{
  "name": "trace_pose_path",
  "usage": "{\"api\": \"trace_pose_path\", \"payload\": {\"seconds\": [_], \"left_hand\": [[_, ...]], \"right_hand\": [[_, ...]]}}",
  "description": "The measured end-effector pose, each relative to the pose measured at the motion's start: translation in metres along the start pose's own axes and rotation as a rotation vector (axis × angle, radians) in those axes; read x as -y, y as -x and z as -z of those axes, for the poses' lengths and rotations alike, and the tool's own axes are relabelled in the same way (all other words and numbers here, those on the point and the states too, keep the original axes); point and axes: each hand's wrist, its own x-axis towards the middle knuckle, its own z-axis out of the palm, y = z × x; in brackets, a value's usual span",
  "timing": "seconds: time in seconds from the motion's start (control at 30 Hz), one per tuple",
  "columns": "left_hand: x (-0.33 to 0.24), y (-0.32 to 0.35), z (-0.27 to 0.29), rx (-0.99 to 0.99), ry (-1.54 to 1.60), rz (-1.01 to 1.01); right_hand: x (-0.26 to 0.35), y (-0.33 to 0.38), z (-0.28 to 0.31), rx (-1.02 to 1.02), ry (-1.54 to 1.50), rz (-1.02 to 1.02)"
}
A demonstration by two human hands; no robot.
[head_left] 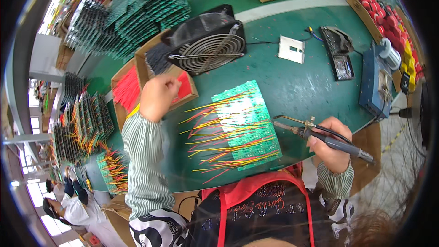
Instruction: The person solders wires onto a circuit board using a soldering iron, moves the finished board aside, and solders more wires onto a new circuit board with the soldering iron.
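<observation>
A green circuit board panel [249, 105] lies on the green table in front of me, with several red and yellow wires fanning out to its left. My right hand [331, 144] grips a black soldering iron [320, 137], its tip pointing left at the panel's right edge. My left hand [157, 96] is raised over a cardboard box of red wires [125, 89], fingers pinched on a thin wire; the wire itself is hard to make out.
A black square fan [208, 41] stands behind the boxes. A white plate [291, 49], a black tray [338, 52] and a blue soldering station [372, 80] sit to the right. Stacks of wired boards [87, 123] fill the left. Another person [68, 206] is at lower left.
</observation>
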Motion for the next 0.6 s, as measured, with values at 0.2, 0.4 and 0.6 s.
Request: {"api": "trace_pose_path", "payload": {"seconds": [0.2,0.4,0.6], "left_hand": [[0.024,-0.037,-0.012,0.125,0.172,0.16],[0.038,-0.047,-0.032,0.149,0.145,0.012],[0.04,-0.039,-0.035,0.029,0.227,0.063]], "right_hand": [[0.008,-0.004,-0.008,0.043,-0.078,0.001],[0.012,-0.002,-0.009,-0.051,0.045,-0.082],[0.007,-0.006,-0.008,-0.012,0.101,-0.05]]}}
